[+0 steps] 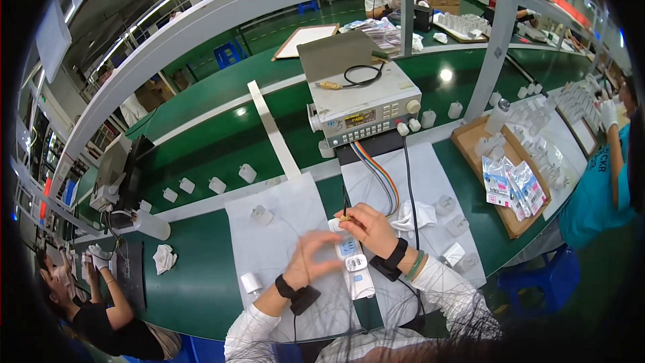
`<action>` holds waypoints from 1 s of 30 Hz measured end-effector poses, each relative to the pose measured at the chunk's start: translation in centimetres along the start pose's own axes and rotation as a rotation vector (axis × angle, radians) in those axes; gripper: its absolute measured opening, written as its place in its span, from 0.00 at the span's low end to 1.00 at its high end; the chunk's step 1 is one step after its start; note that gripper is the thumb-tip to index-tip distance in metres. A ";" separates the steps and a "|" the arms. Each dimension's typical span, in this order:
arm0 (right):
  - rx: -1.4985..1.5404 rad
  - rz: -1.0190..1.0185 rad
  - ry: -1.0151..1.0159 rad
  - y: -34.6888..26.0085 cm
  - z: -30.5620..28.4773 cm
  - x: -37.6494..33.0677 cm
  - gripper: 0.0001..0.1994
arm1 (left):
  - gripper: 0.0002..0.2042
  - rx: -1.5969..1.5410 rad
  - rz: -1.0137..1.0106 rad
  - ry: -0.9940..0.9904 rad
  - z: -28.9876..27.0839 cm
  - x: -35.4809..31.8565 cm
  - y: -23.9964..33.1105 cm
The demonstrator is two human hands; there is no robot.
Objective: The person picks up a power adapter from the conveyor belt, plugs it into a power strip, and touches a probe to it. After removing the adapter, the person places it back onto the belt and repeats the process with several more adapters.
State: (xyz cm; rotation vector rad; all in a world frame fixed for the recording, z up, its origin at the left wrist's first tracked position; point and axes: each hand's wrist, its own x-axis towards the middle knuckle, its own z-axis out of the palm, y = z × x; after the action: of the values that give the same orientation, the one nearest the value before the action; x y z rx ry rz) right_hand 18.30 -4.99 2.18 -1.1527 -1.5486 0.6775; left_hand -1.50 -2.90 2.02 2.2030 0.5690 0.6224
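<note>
My right hand pinches the small brass-coloured plug of a black cable, close to a white charger at the far end of the power strip. Blurred by motion, my left hand hovers left of the strip, its thumb and fingers apart with nothing visible between them. Between my hands runs the white power strip with blue socket faces. A white charger block sits on its middle. Another white charger lies by my left forearm, and one more rests farther up the white sheet.
Beyond the strip stands a bench test instrument with a coloured ribbon cable. Several chargers and a white cloth lie on the right. A cardboard tray holds packets. A metal frame rises behind; co-workers sit at both sides.
</note>
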 end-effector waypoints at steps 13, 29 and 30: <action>0.044 -0.043 -0.065 -4.7 -2.6 -3.1 0.08 | 0.19 0.026 -0.206 0.249 0.2 3.0 -3.6; -0.056 0.024 -0.225 -3.5 -2.2 -5.4 0.10 | 0.25 0.334 -0.129 0.405 -9.5 10.5 -2.8; -0.055 0.011 -0.223 -3.4 -2.2 -5.3 0.10 | 0.23 0.495 -0.109 0.362 -10.6 12.2 -4.4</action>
State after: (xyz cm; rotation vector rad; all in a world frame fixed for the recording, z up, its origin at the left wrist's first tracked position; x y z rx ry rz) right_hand 19.29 -11.45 3.62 -1.1572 -1.7583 0.7972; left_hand 0.89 12.57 7.92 2.5019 1.1239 0.9065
